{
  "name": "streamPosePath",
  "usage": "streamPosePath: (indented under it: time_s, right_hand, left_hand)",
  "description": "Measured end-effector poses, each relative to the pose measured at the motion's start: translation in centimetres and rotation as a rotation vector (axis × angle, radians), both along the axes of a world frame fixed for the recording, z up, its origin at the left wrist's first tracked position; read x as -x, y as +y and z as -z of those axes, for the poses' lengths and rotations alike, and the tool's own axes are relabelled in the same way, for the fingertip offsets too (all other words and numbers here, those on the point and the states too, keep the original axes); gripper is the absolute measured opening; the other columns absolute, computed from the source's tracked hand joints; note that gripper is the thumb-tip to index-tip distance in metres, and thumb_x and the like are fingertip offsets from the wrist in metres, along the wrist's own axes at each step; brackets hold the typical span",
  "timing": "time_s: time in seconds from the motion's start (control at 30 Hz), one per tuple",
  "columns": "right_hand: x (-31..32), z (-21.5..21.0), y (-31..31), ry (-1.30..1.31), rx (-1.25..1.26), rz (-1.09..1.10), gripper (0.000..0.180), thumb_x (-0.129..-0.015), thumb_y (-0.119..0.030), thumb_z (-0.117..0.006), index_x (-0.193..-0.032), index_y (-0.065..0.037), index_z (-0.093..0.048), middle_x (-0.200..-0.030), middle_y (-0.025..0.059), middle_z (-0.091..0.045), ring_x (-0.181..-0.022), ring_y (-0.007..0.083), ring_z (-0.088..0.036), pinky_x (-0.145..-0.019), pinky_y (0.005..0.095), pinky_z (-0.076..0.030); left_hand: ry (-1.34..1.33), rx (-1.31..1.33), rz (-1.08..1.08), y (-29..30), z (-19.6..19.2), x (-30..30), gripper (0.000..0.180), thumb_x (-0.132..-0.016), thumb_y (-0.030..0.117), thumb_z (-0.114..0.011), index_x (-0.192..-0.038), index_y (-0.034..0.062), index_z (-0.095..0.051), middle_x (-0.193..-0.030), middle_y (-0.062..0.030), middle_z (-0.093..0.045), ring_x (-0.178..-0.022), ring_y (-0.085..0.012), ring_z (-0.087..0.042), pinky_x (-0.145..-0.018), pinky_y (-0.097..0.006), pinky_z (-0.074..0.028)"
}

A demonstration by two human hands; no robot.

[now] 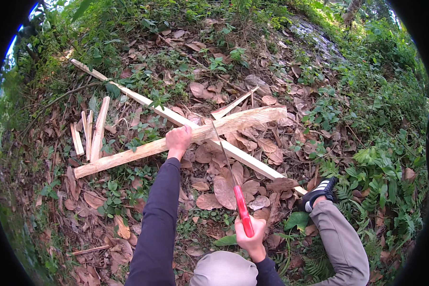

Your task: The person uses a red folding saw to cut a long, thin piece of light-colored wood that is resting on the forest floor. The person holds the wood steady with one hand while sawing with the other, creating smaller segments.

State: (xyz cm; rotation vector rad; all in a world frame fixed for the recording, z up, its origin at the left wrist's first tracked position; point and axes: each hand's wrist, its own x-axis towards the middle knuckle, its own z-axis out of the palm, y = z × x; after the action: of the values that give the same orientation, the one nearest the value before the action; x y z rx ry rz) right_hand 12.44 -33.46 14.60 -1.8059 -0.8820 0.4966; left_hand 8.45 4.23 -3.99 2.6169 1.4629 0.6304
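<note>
A peeled, pale log [136, 152] lies across a long squared timber [252, 164]. My left hand [178, 139] is closed around the log, left of where the two cross. In my right hand [252, 237] is the red handle of a saw [241, 206]. Its narrow blade, seen nearly edge-on, reaches forward and its far end meets the log close to the crossing. How deep the blade sits in the wood cannot be made out.
Several split wood pieces [99, 128] lie at the left, and a pointed sliver [234, 103] rests behind the log. Dry leaves [225, 192] and low green plants cover the sloping ground. My shoe [321, 191] is beside the timber's near end.
</note>
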Motion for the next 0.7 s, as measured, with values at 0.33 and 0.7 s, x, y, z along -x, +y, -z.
streamPosePath:
  time_s: [0.33,0.7]
  right_hand:
    - [1.2,0.5,-0.2,0.013,-0.007,0.001,0.017,-0.079,-0.005,-0.067,-0.065,-0.002,-0.058,-0.047,0.0072,-0.047,-0.039,0.0157,-0.052,-0.043,0.0325,-0.039]
    - [1.1,4.0,0.4,0.072,-0.012,0.033,0.016,-0.078,-0.003,-0.066,-0.065,-0.001,-0.056,-0.047,0.0085,-0.047,-0.038,0.0179,-0.052,-0.043,0.0338,-0.040]
  left_hand:
    - [0.011,0.135,-0.054,0.2,-1.4,-0.6,0.049,-0.095,0.032,-0.046,-0.071,0.0013,-0.075,-0.071,-0.0231,-0.069,-0.069,-0.0395,-0.071,-0.071,-0.050,-0.057]
    - [-0.015,0.320,-0.095,0.4,-3.2,-0.9,0.049,-0.094,0.036,-0.046,-0.082,-0.0007,-0.077,-0.082,-0.0256,-0.071,-0.081,-0.0434,-0.071,-0.082,-0.051,-0.055]
